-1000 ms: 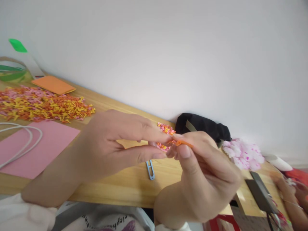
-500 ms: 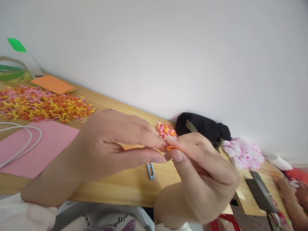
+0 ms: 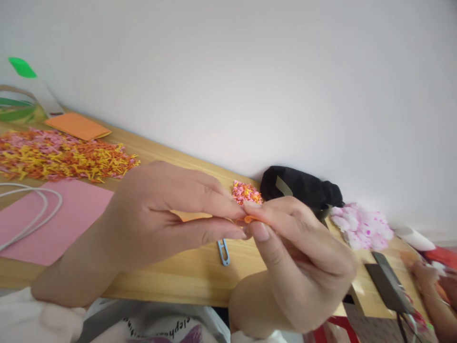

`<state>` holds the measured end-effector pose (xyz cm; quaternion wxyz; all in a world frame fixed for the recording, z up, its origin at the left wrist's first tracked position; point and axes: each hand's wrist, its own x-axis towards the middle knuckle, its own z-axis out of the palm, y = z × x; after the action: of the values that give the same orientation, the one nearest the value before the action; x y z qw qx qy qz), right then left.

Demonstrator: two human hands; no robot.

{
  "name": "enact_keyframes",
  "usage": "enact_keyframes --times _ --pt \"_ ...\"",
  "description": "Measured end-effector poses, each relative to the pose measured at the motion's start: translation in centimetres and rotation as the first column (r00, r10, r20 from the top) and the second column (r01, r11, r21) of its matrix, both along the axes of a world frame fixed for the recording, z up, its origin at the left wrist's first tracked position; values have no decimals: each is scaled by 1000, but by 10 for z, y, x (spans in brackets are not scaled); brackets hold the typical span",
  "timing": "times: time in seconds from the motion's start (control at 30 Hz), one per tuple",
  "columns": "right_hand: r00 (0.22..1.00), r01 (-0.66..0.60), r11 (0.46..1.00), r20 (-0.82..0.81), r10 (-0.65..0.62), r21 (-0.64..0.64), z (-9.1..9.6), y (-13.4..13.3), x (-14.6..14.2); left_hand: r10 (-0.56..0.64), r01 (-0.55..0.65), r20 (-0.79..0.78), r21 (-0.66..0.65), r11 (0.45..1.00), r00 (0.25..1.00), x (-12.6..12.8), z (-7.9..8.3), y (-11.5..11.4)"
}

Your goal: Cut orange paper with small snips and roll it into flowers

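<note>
Wooden table against a pale wall, two hands on one orange strip

Near the middle of the frame, the orange strip is held above the table, curled into a small loop. Its loop is pinched between thumb and index finger of the right hand, which rises from the lower right of centre with its wrist bent inward and its other fingers curled beneath. From the lower left reaches the left hand, back upward, thumb and index finger stretched long, their tips closed on the strip just beside the right fingertips.

Just below lies one blue slotted piece. Behind the fingers sits a small heap of pink, orange and yellow bits; a far larger heap fills the left. Both hold too many to count. Above the larger one is one folded orange paper; below it, one pink sheet under a looped white cable.

At the upper left edge, one rounded container shows green bands; its contents are unclear. Right of centre rests one black pouch, contents hidden, then one petal-like pink-and-white heap. Another person's hand shows at the far right.
</note>
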<state>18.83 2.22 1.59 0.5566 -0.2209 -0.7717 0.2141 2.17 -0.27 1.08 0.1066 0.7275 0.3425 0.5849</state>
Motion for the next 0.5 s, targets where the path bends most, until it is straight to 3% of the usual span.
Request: enact_keyframes --times 0.17,0.5 --pt "1000 -30 1000 -3 30 -9 0 1 0 124 -119 54 -77 990 991 4 1 -4" --pt "999 -26 999 -27 25 -29 0 -1 -2 95 -89 38 -125 988 995 6 2 -10"
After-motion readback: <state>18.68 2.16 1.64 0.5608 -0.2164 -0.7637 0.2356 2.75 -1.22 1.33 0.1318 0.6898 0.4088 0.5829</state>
